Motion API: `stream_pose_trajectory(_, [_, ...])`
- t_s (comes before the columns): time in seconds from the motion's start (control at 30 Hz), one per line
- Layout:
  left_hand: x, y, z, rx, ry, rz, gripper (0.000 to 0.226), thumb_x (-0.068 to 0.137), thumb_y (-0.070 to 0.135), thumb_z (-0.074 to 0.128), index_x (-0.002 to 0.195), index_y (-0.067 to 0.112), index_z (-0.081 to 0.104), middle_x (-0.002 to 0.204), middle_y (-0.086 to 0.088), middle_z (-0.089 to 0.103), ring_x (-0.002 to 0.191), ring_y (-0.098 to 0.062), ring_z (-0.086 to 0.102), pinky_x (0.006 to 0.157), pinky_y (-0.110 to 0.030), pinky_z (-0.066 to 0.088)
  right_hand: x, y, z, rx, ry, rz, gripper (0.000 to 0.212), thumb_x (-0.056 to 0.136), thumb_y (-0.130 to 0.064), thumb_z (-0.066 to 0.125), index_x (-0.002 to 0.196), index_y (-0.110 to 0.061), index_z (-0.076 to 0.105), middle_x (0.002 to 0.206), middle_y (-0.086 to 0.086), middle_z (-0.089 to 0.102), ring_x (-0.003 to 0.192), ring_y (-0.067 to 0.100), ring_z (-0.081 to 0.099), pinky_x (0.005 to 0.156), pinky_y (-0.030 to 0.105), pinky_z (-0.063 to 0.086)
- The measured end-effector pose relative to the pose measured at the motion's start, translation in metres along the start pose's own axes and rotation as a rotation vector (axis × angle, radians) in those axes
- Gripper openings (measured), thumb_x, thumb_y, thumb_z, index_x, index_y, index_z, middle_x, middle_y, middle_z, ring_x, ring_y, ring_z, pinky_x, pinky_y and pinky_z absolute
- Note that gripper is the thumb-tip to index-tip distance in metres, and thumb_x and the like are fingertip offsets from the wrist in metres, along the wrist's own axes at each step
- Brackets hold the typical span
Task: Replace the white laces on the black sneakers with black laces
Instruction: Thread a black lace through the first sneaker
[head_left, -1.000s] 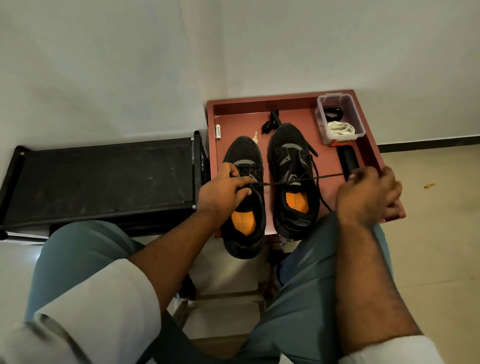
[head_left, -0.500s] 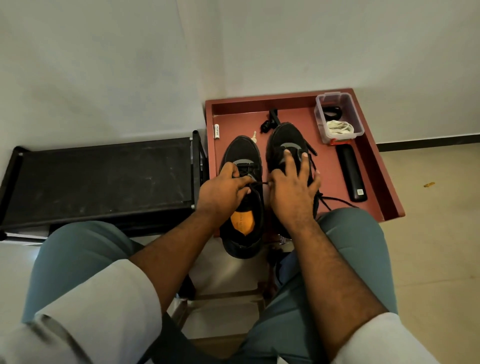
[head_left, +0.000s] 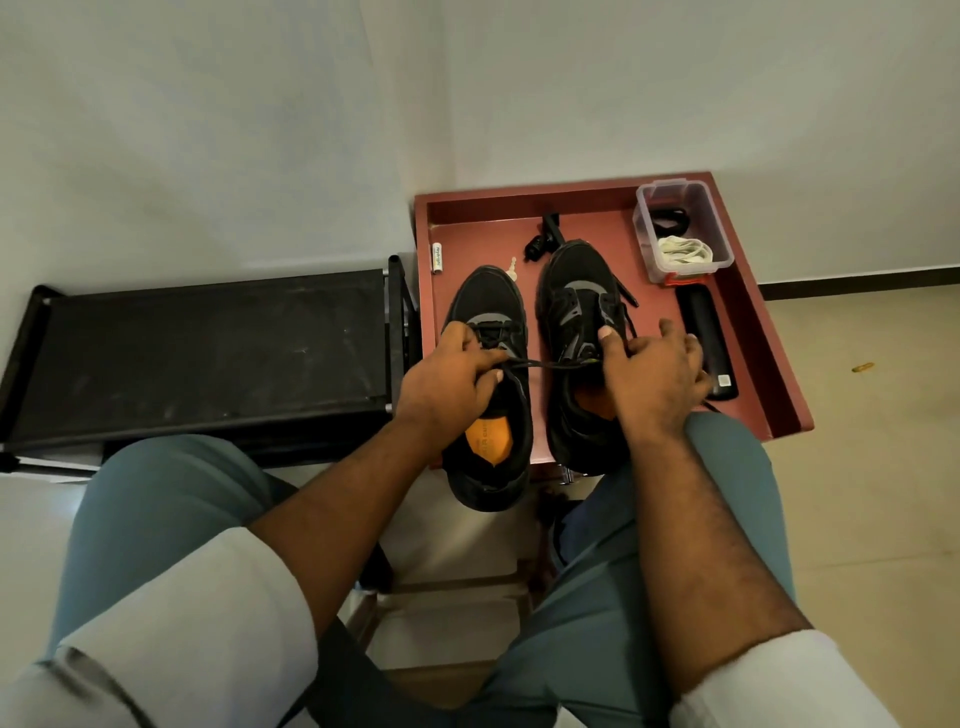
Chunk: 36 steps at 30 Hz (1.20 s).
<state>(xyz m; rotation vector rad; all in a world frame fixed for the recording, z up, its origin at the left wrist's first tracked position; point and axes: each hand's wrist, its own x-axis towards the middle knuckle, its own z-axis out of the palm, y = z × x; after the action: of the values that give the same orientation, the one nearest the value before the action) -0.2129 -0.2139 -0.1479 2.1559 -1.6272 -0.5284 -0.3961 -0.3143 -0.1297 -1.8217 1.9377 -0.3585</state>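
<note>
Left hand (head_left: 451, 375) curled, pinching; right hand (head_left: 649, 371) fingers loosely spread, forearms bare.

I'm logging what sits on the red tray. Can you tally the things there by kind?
Black sneakers: 2
Clear plastic box: 1
Black remote-like bar: 1
White battery: 1
Small black clip-like item: 1
Small pale item beside the left sneaker's toe: 1
Total: 7
</note>
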Motion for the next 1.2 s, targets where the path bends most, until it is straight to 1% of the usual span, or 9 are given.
stream_pose_trajectory(0.27, [0.003,0.005,-0.011,-0.431,0.151,-0.101,0.039,0.090,0.014,0.064,0.129,0.021,0.063,0.100,0.014,0.040,0.089,-0.002,0.049,0.093,-0.033,0.052,-0.007,-0.022,0.008,0.320,0.051,-0.193,0.015,0.090,-0.030,0.065,0.100,-0.021,0.072,0.162,-0.003,0.018,0.150,0.025,-0.003,0.116,0.060,0.001])
stream_pose_trajectory(0.43, [0.013,0.014,-0.034,-0.554,0.076,0.165,0.090,0.082,-0.009,0.059,0.146,0.047,0.029,0.155,0.010,0.014,0.123,-0.042,0.048,0.078,-0.040,0.055,-0.049,-0.048,0.005,0.364,-0.202,-0.670,0.015,0.084,-0.035,0.061,0.090,-0.026,0.071,0.163,-0.003,0.011,0.149,0.023,-0.016,0.115,0.045,-0.016])
stream_pose_trajectory(0.53, [0.011,0.009,-0.042,-0.669,-0.071,0.142,0.049,0.085,-0.006,0.064,0.122,0.027,0.063,0.160,0.002,0.012,0.142,-0.025,0.033,0.101,-0.025,0.048,-0.056,-0.050,0.004,0.448,-0.263,-0.696,0.007,0.084,-0.032,0.060,0.084,-0.028,0.066,0.163,-0.004,0.009,0.148,0.018,-0.019,0.116,0.045,-0.016])
stream_pose_trajectory(0.63, [0.001,0.003,-0.049,-0.692,-0.182,0.077,0.010,0.089,0.004,0.066,0.096,0.010,0.071,0.158,0.003,0.024,0.105,-0.023,0.062,0.074,-0.016,0.051,-0.051,-0.046,0.001,0.488,-0.290,-0.677,0.010,0.083,-0.040,0.058,0.074,-0.040,0.054,0.162,-0.009,0.008,0.149,0.017,-0.016,0.118,0.052,-0.010])
stream_pose_trajectory(0.73, [-0.005,-0.005,-0.062,-0.776,-0.150,-0.033,0.012,0.090,0.007,0.059,0.081,0.001,0.062,0.142,0.001,0.050,0.060,-0.009,0.056,0.050,-0.018,0.045,-0.041,-0.039,-0.001,0.510,-0.208,-0.526,0.012,0.082,-0.044,0.054,0.073,-0.036,0.054,0.159,-0.010,0.020,0.151,0.020,-0.003,0.117,0.061,0.004])
stream_pose_trajectory(0.8, [-0.011,-0.011,-0.081,-0.881,-0.181,-0.120,0.016,0.082,0.010,0.048,0.078,-0.003,0.056,0.103,-0.006,0.071,0.053,-0.013,0.048,0.045,-0.021,0.036,-0.031,-0.030,0.000,0.481,-0.082,-0.400,0.013,0.087,-0.035,0.054,0.077,-0.028,0.055,0.156,-0.001,0.032,0.149,0.024,0.012,0.114,0.064,0.016])
stream_pose_trajectory(0.9, [-0.020,-0.021,-0.101,-0.785,-0.208,-0.165,0.028,0.096,0.017,0.049,0.071,0.007,0.056,0.060,-0.006,0.059,0.050,-0.022,0.040,0.050,-0.028,0.033,-0.020,-0.022,0.001,0.343,0.016,-0.265,0.004,0.094,-0.025,0.058,0.092,-0.024,0.061,0.156,0.003,0.032,0.148,0.026,0.016,0.113,0.064,0.017])
stream_pose_trajectory(1.07, [-0.020,-0.006,-0.095,-0.525,-0.339,-0.044,0.031,0.098,0.030,0.054,0.075,0.012,0.067,0.063,0.001,0.058,0.056,-0.015,0.051,0.058,-0.022,0.045,-0.041,-0.042,0.008,0.162,-0.204,-0.671,0.066,0.088,-0.036,0.066,0.147,-0.032,0.038,0.162,-0.006,0.014,0.151,0.017,0.000,0.116,0.049,-0.009])
stream_pose_trajectory(1.2, [-0.013,-0.002,-0.087,-0.524,-0.345,-0.059,0.030,0.093,0.030,0.063,0.080,0.003,0.069,0.063,-0.003,0.058,0.056,-0.015,0.049,0.057,-0.024,0.043,-0.051,-0.043,0.019,0.426,-0.386,-0.701,0.021,0.092,-0.017,0.064,0.111,-0.020,0.073,0.097,-0.011,0.072,0.096,-0.008,0.061,0.103,0.033,0.040])
